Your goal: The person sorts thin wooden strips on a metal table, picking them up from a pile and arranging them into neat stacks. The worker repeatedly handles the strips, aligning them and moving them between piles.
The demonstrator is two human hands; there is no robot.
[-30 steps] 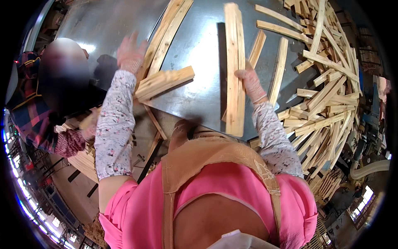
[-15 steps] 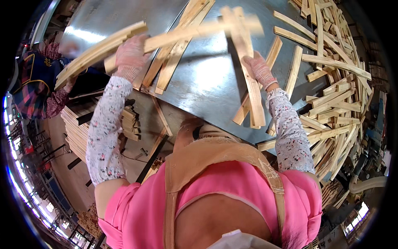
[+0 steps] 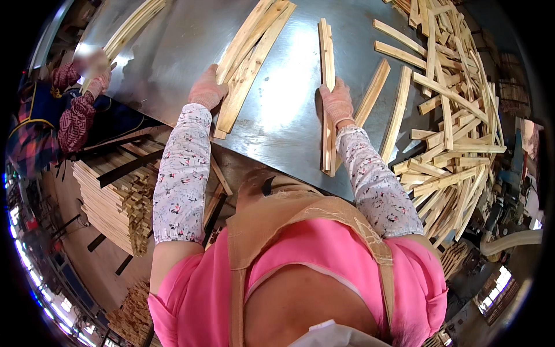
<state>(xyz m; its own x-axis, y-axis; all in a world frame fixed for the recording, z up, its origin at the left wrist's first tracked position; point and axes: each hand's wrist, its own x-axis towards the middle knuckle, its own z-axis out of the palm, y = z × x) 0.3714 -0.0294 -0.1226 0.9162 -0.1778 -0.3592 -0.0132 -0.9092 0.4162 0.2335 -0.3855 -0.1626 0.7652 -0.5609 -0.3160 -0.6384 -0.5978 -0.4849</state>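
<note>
Both my hands wear pale pink gloves over the metal table. My left hand [image 3: 208,88] is closed at the left edge of a group of light wooden slats [image 3: 245,92], which lie at a slant and partly overlap. My right hand [image 3: 337,103] grips a narrow stack of wooden slats [image 3: 327,55] standing nearly straight away from me; how many are in it is hard to tell under the fingers. Just right of this hand lie a single slat [image 3: 373,89] and a slightly curved slat [image 3: 398,113], both apart from it.
A large jumbled pile of slats [image 3: 457,115] covers the right side of the metal table [image 3: 173,63]. At the left edge a co-worker's hand [image 3: 99,81] holds a bundle of slats [image 3: 134,26]. Stacked slats [image 3: 107,196] stand below the table's left edge.
My right hand has moved left, its slats now lined up. My left hand has come right and down to the slanted group. The curved bundle has moved up and left with the co-worker.
</note>
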